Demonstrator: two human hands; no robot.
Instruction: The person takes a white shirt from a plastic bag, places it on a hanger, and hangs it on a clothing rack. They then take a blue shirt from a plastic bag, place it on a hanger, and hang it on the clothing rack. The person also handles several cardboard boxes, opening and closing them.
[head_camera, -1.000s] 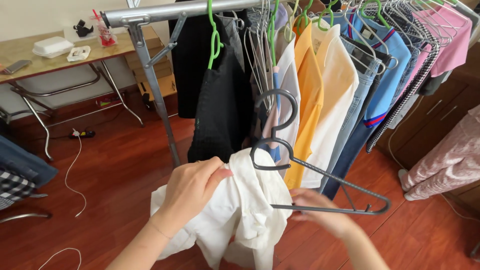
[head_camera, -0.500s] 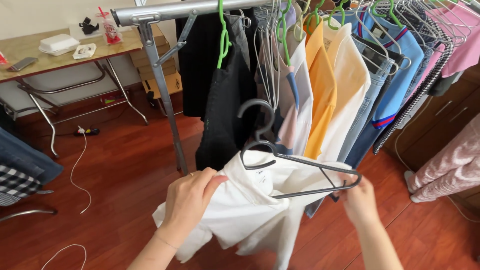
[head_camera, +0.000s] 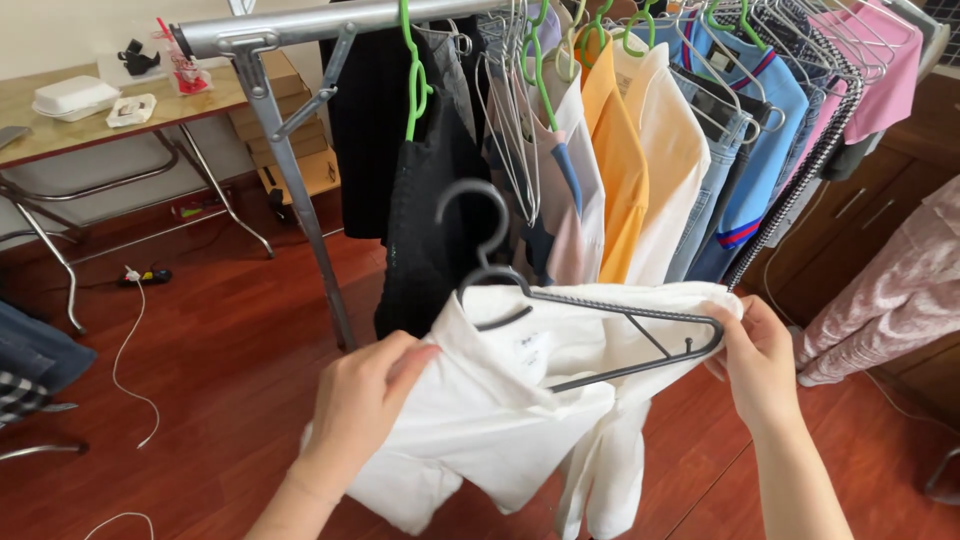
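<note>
A white shirt (head_camera: 500, 410) hangs between my hands, partly drawn over a dark grey hanger (head_camera: 590, 335) whose hook points up. My left hand (head_camera: 365, 395) grips the shirt at its left shoulder by the collar. On the other side, my right hand (head_camera: 755, 360) holds the hanger's right end with the shirt's shoulder pulled over it. The shirt's lower part and one sleeve dangle below.
A metal clothes rack (head_camera: 290, 190) stands just behind, crowded with hung garments: black (head_camera: 430, 200), orange (head_camera: 615, 170), cream (head_camera: 670, 170), blue (head_camera: 770, 150), pink (head_camera: 890, 70). A wooden table (head_camera: 60, 130) with a white box is at back left. Cables lie on the red wood floor (head_camera: 200, 330).
The hanger has gone further into the shirt. My right hand has pulled the shirt's right shoulder over the hanger end, and both hands with the shirt sit higher and closer to the rack.
</note>
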